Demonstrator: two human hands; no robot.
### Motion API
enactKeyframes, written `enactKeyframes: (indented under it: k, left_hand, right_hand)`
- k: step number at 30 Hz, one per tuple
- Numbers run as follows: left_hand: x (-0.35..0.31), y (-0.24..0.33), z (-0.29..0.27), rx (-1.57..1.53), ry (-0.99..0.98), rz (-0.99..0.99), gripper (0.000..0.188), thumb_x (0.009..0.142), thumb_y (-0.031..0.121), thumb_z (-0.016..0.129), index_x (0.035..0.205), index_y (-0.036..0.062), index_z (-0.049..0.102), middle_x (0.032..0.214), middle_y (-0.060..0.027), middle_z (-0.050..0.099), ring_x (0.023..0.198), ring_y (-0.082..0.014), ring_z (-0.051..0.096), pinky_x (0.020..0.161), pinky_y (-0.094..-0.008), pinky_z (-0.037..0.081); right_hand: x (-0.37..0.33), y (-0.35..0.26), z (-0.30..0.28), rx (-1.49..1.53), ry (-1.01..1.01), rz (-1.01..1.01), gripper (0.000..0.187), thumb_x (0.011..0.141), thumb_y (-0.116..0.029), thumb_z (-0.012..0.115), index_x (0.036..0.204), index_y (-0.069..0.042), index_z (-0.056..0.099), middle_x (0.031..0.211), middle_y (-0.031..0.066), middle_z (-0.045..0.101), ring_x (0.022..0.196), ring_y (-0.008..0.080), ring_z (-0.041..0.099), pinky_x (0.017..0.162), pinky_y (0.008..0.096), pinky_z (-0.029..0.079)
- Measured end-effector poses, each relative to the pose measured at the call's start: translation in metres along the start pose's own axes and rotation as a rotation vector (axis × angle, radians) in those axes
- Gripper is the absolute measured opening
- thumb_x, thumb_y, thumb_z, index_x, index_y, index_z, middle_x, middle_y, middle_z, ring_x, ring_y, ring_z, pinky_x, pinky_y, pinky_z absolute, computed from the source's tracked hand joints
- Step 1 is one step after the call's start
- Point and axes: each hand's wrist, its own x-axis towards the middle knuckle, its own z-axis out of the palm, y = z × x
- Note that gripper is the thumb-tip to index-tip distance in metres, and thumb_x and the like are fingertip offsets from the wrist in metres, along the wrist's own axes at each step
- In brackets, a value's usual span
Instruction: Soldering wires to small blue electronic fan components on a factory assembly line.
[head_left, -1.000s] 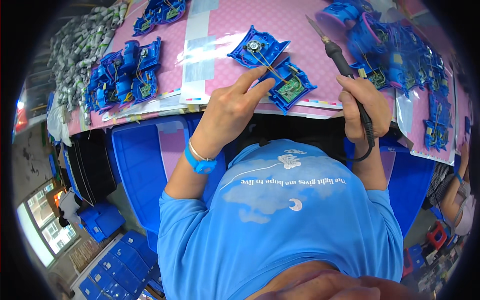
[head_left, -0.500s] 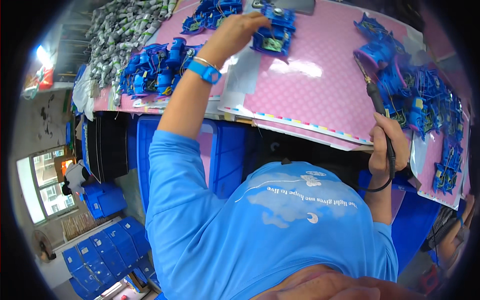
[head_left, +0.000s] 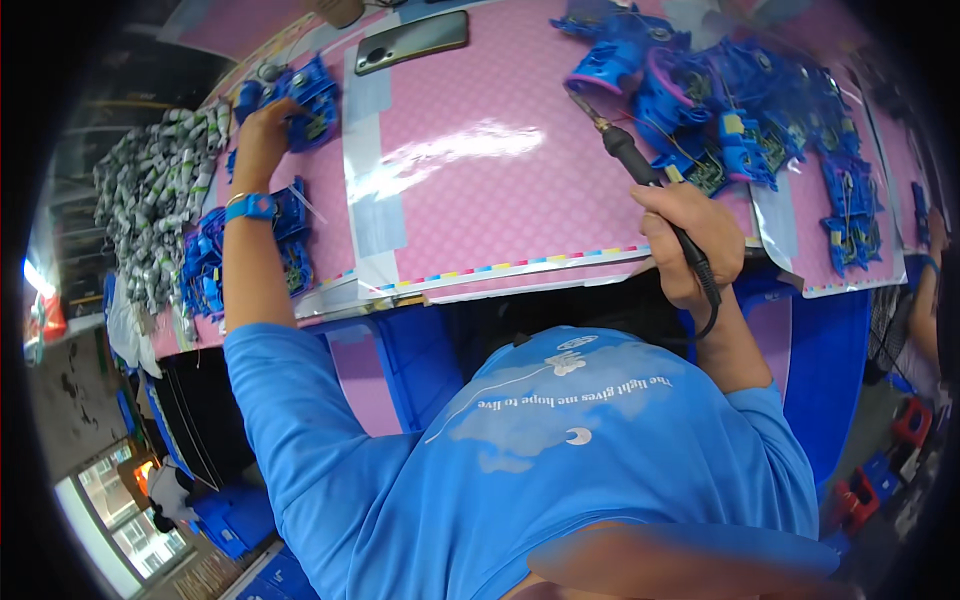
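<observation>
At the far left of the pink-covered table, my left hand (head_left: 263, 140) is closed on a blue plastic housing (head_left: 318, 92) with a green circuit board and wires in it. More blue housing parts lie right behind that hand. My right hand (head_left: 695, 235) grips a soldering iron (head_left: 632, 157) by its black handle, the cord running down past my wrist. Its metal tip points up and left, close to a blue housing with a pink rim (head_left: 605, 68). Whether the tip touches that rim I cannot tell.
A pile of grey wrapped parts (head_left: 160, 190) lies at the left, beside a cluster of blue housings (head_left: 205, 262). A phone (head_left: 430, 40) rests at the back. Several wired blue housings (head_left: 770, 130) crowd the right side. Another person's arm (head_left: 928, 300) shows at the far right.
My left hand has moved left with the blue housing, over to the other blue parts. The whole view has turned, and my right hand still holds the soldering iron.
</observation>
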Motion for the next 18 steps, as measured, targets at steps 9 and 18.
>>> enactKeyframes:
  k: [9, 18]
  left_hand:
    - [0.048, 0.213, 0.006, -0.346, 0.320, 0.365, 0.037, 0.078, 0.002, 0.081, 0.112, 0.0068, 0.072, 0.107, -0.0105, 0.074, 0.097, -0.0312, 0.072, 0.083, -0.0374, 0.058]
    - [0.077, 0.308, 0.077, -0.640, 0.150, 0.173, 0.031, 0.086, 0.004, 0.075, 0.116, 0.0037, 0.070, 0.099, -0.0149, 0.074, 0.082, -0.0258, 0.074, 0.072, -0.0360, 0.057]
  right_hand:
    - [-0.010, 0.016, -0.009, -0.049, 0.202, 0.082, 0.022, 0.091, 0.004, 0.057, 0.108, 0.009, 0.070, 0.077, 0.0115, 0.065, 0.063, 0.0158, 0.061, 0.059, 0.0285, 0.048]
    - [0.003, 0.013, -0.017, -0.074, 0.245, 0.119, 0.025, 0.095, 0.003, 0.056, 0.116, 0.008, 0.068, 0.079, 0.0113, 0.065, 0.068, 0.0167, 0.061, 0.066, 0.0281, 0.051]
